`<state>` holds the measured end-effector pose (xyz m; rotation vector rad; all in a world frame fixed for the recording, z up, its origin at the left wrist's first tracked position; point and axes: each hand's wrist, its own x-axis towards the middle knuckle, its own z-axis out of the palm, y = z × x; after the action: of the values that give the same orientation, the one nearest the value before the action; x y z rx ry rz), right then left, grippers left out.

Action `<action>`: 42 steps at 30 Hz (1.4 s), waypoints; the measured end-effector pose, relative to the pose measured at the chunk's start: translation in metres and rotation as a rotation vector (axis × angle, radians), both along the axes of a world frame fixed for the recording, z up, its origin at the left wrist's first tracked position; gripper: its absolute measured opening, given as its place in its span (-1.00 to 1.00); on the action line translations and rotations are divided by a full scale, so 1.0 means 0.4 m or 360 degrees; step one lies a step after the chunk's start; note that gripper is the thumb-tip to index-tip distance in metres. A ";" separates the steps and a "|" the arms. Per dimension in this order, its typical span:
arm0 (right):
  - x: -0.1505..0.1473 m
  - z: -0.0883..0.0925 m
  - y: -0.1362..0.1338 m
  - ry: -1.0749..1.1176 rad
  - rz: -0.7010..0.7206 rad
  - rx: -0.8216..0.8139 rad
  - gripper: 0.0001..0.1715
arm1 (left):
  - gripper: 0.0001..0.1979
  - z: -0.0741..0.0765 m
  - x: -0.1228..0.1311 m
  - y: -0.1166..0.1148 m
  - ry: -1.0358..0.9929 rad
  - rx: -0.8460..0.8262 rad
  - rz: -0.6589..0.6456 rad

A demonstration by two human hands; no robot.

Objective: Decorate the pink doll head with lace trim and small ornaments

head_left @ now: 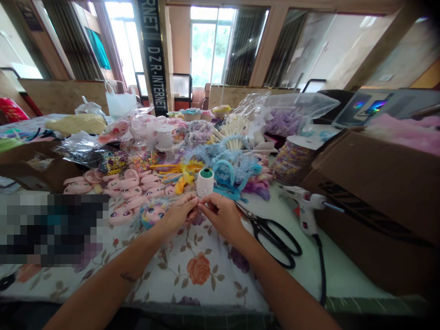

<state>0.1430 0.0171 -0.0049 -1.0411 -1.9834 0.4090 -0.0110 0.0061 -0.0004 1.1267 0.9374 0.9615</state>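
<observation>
My left hand (185, 210) and my right hand (217, 211) meet over the flowered tablecloth (172, 275), fingertips pinched close together. Whatever they pinch is too small to make out. Just beyond them stands a white thread cone (205, 182) with a green top. By my left forearm lies a doll head (154, 214) with blue and yellow hair, and behind it are several pink doll heads with long ears (129, 187). Black-handled scissors (271, 236) lie beside my right wrist, blades toward the hand. Blue fluffy trim (223, 167) is heaped behind the cone.
A white glue gun (305, 206) with its cord rests at right, against a large cardboard box (378, 201). Behind it stands a spool of multicoloured yarn (295, 160). Plastic bags (137, 123) and craft materials crowd the back. Another cardboard box (27, 160) sits at left.
</observation>
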 end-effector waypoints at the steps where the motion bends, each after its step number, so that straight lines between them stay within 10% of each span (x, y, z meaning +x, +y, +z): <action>1: 0.001 0.000 0.000 0.0008 0.0001 -0.0001 -0.93 | -0.70 0.000 0.000 0.001 0.0007 -0.0003 -0.0005; 42: 0.011 0.028 0.003 0.0120 -0.0034 0.0067 -0.85 | -0.69 0.011 -0.005 0.008 -0.0077 -0.0110 0.0076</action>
<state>0.1475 0.0185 0.0061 -1.0055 -1.9049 0.3879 -0.0130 0.0093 0.0039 1.0231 0.9547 0.9835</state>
